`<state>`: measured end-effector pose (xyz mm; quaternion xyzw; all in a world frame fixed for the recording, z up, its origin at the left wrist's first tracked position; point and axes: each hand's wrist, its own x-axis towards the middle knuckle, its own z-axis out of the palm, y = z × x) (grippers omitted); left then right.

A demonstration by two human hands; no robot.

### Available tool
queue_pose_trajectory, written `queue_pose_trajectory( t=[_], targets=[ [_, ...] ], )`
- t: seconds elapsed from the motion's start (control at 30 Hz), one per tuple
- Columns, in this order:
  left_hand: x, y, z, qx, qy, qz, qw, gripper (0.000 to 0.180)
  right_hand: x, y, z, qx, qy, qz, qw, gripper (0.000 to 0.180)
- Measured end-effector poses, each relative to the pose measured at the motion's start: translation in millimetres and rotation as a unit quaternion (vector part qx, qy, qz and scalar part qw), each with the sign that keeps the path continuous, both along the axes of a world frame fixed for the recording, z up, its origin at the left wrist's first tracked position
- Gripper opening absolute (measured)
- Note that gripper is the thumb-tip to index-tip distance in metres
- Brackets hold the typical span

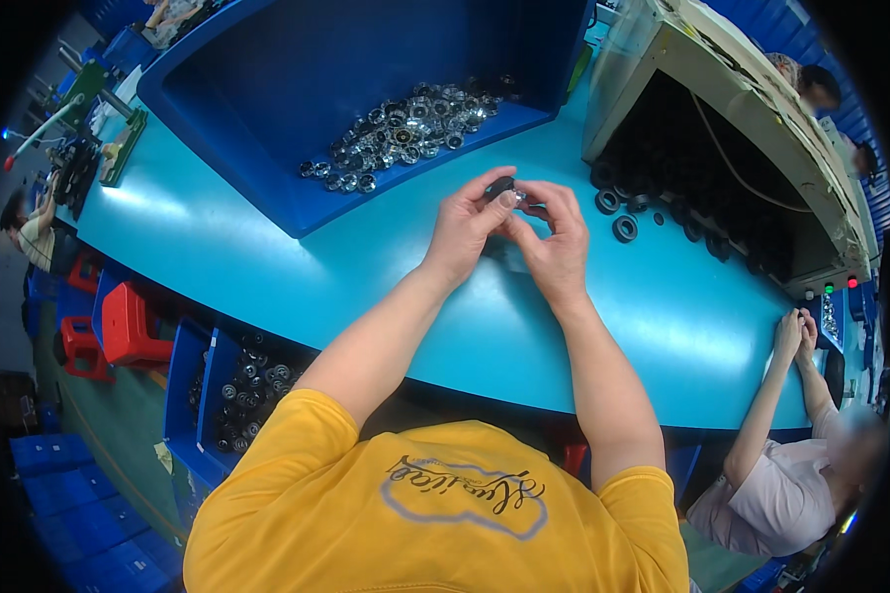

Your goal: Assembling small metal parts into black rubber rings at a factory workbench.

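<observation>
Both my hands meet above the turquoise tabletop (366, 287), in front of a tilted blue bin. My left hand (460, 232) is closed, with a small black ring-like part (500, 186) at its fingertips. Pressed up against it, my right hand (556, 247) is closed on a small shiny metal part (520, 198). The fingers partly cover both parts, so I cannot tell how they fit together. In the blue bin (237, 119) lies a heap of shiny metal rings (405, 128). Several black rings (625, 228) rest on the table to the right of my hands.
An open-fronted pale metal box (752, 89) at the right has many black rings inside. Bins of dark round parts (252, 390) stand below the table's left front edge. Red stools (133, 326) are on the floor at left. A co-worker (771, 494) works at the right end.
</observation>
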<state>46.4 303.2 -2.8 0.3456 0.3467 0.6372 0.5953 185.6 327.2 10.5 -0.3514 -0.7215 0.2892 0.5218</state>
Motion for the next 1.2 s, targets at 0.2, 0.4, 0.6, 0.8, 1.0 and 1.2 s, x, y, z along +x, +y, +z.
queue_pose_trajectory(
  t=[0.2, 0.4, 0.6, 0.8, 1.0, 1.2],
  targets=[
    [-10.4, -0.2, 4.3, -0.008, -0.006, -0.073, 0.997, 0.049, 13.2, 3.2, 5.2, -0.076, 0.012, 0.008, 0.997, 0.035],
    [-5.9, -4.3, 4.7, -0.011, 0.057, -0.053, 0.997, 0.038, 14.7, 2.0, 4.6, -0.164, 0.078, 0.081, 0.98, 0.031],
    [-1.2, -8.1, 4.9, 0.064, 0.236, 0.032, 0.969, 0.041, 10.9, -6.4, 13.8, -0.066, -0.036, -0.018, 0.997, 0.028],
    [-6.0, -5.3, 2.4, 0.028, 0.119, -0.042, 0.992, 0.045, 7.6, -7.6, 13.1, -0.067, -0.012, -0.028, 0.997, 0.025],
    [-2.9, -7.3, 0.3, 0.039, 0.151, -0.036, 0.987, 0.045, 9.2, -11.1, 15.2, -0.02, -0.077, -0.056, 0.995, 0.023],
    [0.8, -4.6, -4.7, 0.055, 0.189, -0.051, 0.979, 0.039, 5.1, -11.2, 13.2, 0.037, -0.111, -0.081, 0.99, 0.019]
  ],
)
